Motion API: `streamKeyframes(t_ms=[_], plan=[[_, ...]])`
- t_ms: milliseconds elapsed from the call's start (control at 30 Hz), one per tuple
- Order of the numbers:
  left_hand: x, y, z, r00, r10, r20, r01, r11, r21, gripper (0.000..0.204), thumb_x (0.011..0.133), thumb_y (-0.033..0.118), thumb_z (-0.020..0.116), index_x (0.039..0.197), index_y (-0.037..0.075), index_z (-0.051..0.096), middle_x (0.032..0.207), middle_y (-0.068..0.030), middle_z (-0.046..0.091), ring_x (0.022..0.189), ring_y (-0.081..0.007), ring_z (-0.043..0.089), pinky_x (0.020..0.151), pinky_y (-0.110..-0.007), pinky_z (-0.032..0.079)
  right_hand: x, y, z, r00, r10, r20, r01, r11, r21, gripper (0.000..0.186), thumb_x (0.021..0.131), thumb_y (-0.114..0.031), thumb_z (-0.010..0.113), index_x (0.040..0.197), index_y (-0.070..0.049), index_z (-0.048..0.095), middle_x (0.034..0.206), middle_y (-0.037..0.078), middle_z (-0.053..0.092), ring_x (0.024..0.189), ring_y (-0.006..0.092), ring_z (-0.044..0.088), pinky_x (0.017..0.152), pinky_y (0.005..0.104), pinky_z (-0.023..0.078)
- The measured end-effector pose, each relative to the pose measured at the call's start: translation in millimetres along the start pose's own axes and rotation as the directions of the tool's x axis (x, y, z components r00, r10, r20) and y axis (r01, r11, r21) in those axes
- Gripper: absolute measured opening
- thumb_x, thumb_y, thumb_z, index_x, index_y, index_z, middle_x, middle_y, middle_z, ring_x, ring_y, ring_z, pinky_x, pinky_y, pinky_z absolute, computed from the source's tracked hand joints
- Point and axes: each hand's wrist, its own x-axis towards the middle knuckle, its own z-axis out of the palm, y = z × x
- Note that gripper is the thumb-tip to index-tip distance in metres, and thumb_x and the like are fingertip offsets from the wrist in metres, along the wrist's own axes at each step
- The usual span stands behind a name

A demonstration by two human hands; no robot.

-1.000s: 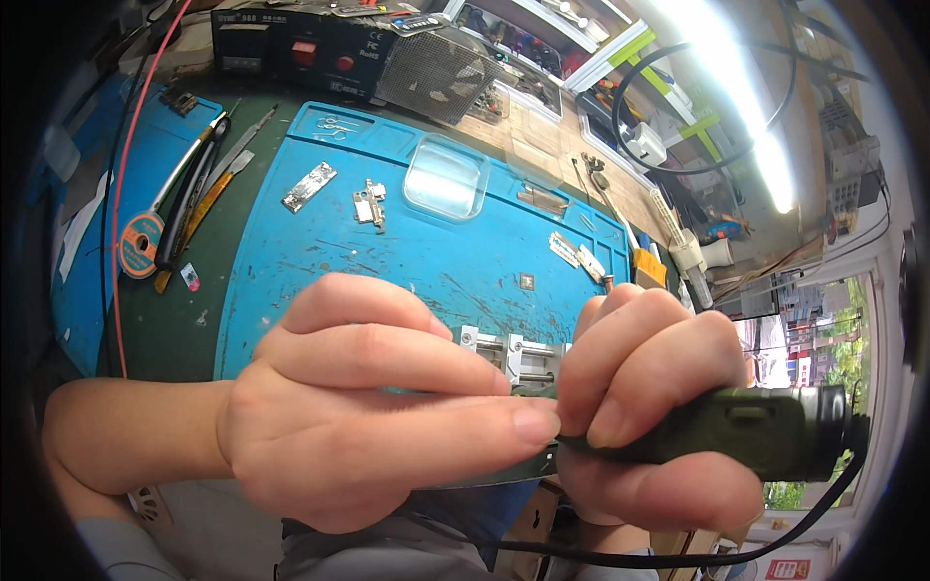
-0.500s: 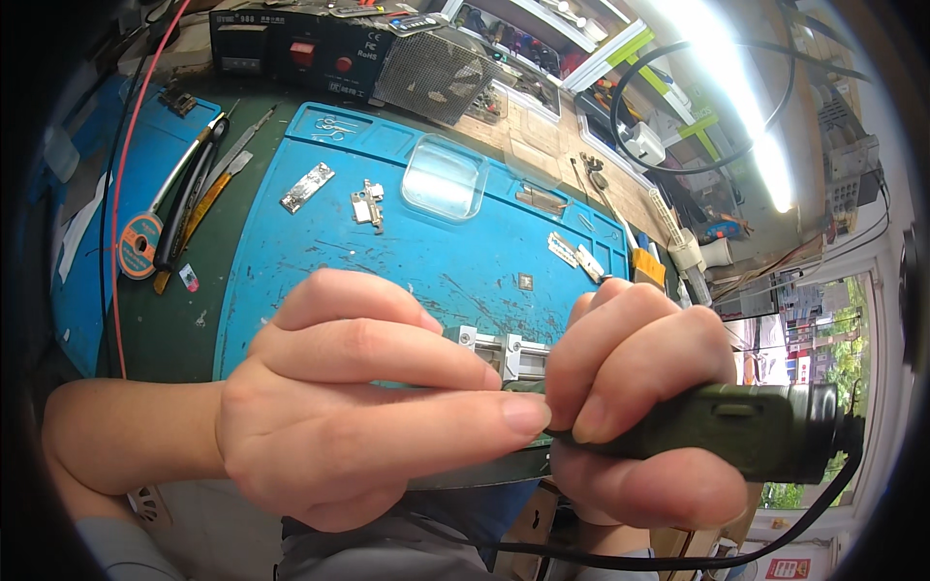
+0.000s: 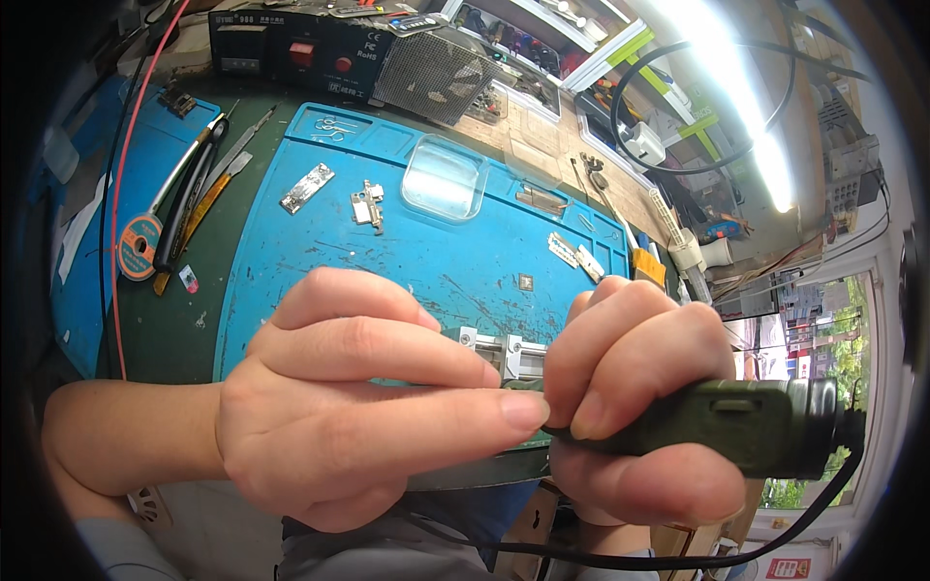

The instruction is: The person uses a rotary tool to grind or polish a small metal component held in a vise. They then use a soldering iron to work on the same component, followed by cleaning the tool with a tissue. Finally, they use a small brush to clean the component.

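Observation:
My right hand point(image 3: 644, 407) is wrapped round a dark green cylindrical handheld tool point(image 3: 760, 426), whose black cable point(image 3: 823, 489) leaves the right end and loops down. My left hand point(image 3: 339, 407) is curled, thumb side hidden, with one long finger reaching to the fingertips of my right hand. Whatever it grips is hidden behind its fingers. Just beyond both hands, a silver metal fixture with rails point(image 3: 509, 353) sits on the blue work mat point(image 3: 426, 271), partly covered by my fingers.
Small metal parts point(image 3: 366, 203), a clear tray point(image 3: 446, 176) and another metal strip point(image 3: 308, 189) lie on the mat. Knives and tools point(image 3: 203, 194) with an orange spool point(image 3: 140, 242) are left. A black box point(image 3: 291, 58) stands behind; shelves point(image 3: 572, 39) and a lamp point(image 3: 736, 87) are above.
Both hands have shifted slightly up and to the left with the green tool, mostly between one second and half a second ago. The grip looks the same.

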Motion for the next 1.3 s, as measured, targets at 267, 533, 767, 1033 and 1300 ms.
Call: streamKeyframes(t_ms=[267,533,767,1033,1300], plan=[[0.2,-2.3,0.6,1.0,0.004,0.012,-0.003,1.0,-0.008,0.038,0.088,-0.003,0.054,0.122,0.006,0.066,0.103,-0.0031,0.079,0.099,-0.0164,0.068,0.091,-0.035,0.045,0.5,-0.5,-2.1,1.0,0.02,0.005,-0.02,1.0,0.003,0.042,0.102,-0.059,0.049,0.079,-0.025,0.048,0.084,-0.001,0.051,0.059,0.0099,0.048,0.057,0.0248,0.035],[0.4,-2.0,-0.9,1.0,0.002,0.011,-0.002,1.0,0.004,0.037,0.087,-0.003,0.054,0.122,0.006,0.066,0.103,-0.003,0.079,0.099,-0.0164,0.068,0.091,-0.034,0.045,1.6,-0.8,-0.8,1.0,0.02,0.005,-0.02,1.0,0.018,0.043,0.101,-0.061,0.049,0.079,-0.024,0.048,0.083,-0.001,0.051,0.058,0.0095,0.047,0.057,0.0246,0.035],[-0.6,-2.8,3.6,0.999,0.01,-0.032,-0.01,1.0,-0.016,0.035,0.087,-0.003,0.055,0.118,0.005,0.068,0.103,-0.0035,0.079,0.098,-0.0166,0.068,0.088,-0.034,0.045,1.5,2.0,-2.4,1.0,0.014,-0.004,-0.014,1.0,0.022,0.045,0.1,-0.063,0.048,0.079,-0.024,0.048,0.081,-0.001,0.051,0.058,0.0092,0.046,0.056,0.0244,0.034],[-0.9,-3.9,3.5,0.999,0.017,-0.035,-0.017,1.0,-0.01,0.037,0.086,-0.003,0.056,0.119,0.005,0.068,0.103,-0.0037,0.079,0.098,-0.0164,0.068,0.088,-0.034,0.045,2.3,5.0,-3.5,1.0,0.027,0.0,-0.027,0.999,0.042,0.047,0.099,-0.065,0.048,0.079,-0.023,0.048,0.08,-0.001,0.051,0.058,0.0088,0.045,0.056,0.0241,0.033],[-0.8,-3.7,2.3,1.0,0.01,-0.025,-0.01,1.0,-0.004,0.038,0.085,-0.003,0.054,0.119,0.005,0.068,0.104,-0.0033,0.079,0.099,-0.0162,0.068,0.088,-0.034,0.045,2.7,4.3,-2.9,0.999,0.038,0.001,-0.038,0.998,0.051,0.049,0.098,-0.067,0.048,0.08,-0.022,0.048,0.078,-0.001,0.051,0.057,0.0084,0.043,0.056,0.0239,0.033]])
